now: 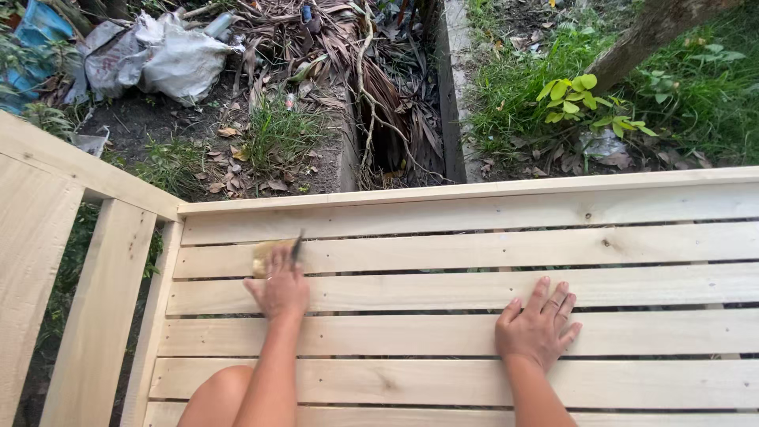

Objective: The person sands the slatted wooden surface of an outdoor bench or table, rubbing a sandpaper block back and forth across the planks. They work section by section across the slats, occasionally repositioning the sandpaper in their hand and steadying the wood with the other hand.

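The left hand [278, 286] is closed on a small tan sanding block [266, 255], fingers curled over it; a thin dark strip sticks up at its right side. The block is yellowish, roughly rectangular, mostly covered by the fingers, and it lies pressed on the second slat from the far edge of a pale slatted wooden bench seat [474, 249], close to the far left corner, where the seat meets the side rail [79, 170]. The wood is unpainted, light cream with faint knots and small nail marks, and dark gaps run between the slats.

The right hand [538, 324] rests flat on the seat, fingers spread apart and holding nothing, palm across two slats toward the middle of the bench, well apart from the left hand. A bare knee [217, 395] shows at the near edge, just beside the left forearm.

Beyond the far edge lies bare ground with dry leaves and grass. Near the upper left, a crumpled grey-white sack [158, 55] lies on the soil, with a piece of blue plastic sheet [35, 32] at the left corner. A concrete channel [451, 87] filled with dry palm fronds runs away from the bench
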The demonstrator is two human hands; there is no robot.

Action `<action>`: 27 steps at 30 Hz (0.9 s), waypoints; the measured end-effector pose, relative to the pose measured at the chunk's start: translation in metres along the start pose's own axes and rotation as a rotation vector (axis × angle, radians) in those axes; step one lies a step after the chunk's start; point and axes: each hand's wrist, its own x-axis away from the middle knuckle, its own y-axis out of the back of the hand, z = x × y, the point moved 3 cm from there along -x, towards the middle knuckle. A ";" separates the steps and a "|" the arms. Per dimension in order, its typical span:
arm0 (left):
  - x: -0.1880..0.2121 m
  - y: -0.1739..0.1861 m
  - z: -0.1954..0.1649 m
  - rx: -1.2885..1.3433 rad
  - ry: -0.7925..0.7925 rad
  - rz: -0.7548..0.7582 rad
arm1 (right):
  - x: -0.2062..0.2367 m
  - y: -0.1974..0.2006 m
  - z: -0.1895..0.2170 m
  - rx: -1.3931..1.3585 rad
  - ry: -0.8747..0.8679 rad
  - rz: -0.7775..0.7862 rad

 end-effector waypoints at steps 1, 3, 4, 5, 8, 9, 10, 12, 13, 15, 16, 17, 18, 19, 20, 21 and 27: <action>0.008 0.000 0.011 -0.067 -0.019 -0.035 | 0.000 0.000 0.001 -0.013 0.002 -0.008; 0.039 -0.014 -0.005 -0.089 -0.133 -0.162 | 0.000 0.001 0.001 -0.033 0.013 -0.015; 0.058 -0.025 -0.031 -0.031 -0.235 -0.277 | -0.001 0.002 0.001 -0.025 0.014 -0.020; 0.076 -0.039 -0.057 0.006 -0.341 -0.215 | 0.000 0.002 0.000 -0.016 0.015 -0.023; 0.131 -0.076 -0.170 0.246 -0.653 -0.363 | -0.001 0.002 -0.002 -0.007 0.014 -0.005; 0.146 -0.088 -0.203 0.279 -0.760 -0.281 | -0.001 0.002 -0.003 -0.016 0.013 -0.002; 0.155 -0.101 -0.225 0.279 -0.743 -0.110 | -0.002 0.001 -0.004 -0.019 0.007 0.016; 0.159 -0.104 -0.236 0.271 -0.747 0.018 | -0.003 0.000 -0.006 -0.025 -0.002 0.037; 0.154 -0.101 -0.222 0.262 -0.765 -0.013 | -0.004 0.000 -0.006 -0.027 0.013 0.018; 0.134 -0.078 -0.165 0.124 -0.694 -0.135 | -0.004 0.000 -0.005 -0.033 0.036 -0.016; 0.115 -0.056 -0.126 0.010 -0.661 -0.262 | -0.005 0.000 -0.005 -0.040 0.036 -0.015; 0.092 -0.037 -0.086 -0.172 -0.568 -0.262 | -0.005 0.000 -0.005 -0.047 0.037 -0.011; 0.074 -0.022 -0.040 -0.199 -0.319 -0.041 | -0.005 0.000 -0.004 -0.053 0.039 -0.008; 0.052 -0.003 -0.008 -0.144 -0.190 -0.075 | -0.004 0.000 -0.004 -0.049 0.031 0.002; 0.041 0.009 0.016 -0.117 -0.083 -0.081 | -0.004 0.000 -0.003 -0.048 0.020 0.011; 0.034 0.015 0.030 -0.091 0.023 -0.079 | -0.003 0.000 -0.003 -0.042 0.006 0.024; 0.071 -0.044 -0.104 0.026 -0.440 -0.292 | 0.000 0.003 0.001 -0.031 0.033 -0.003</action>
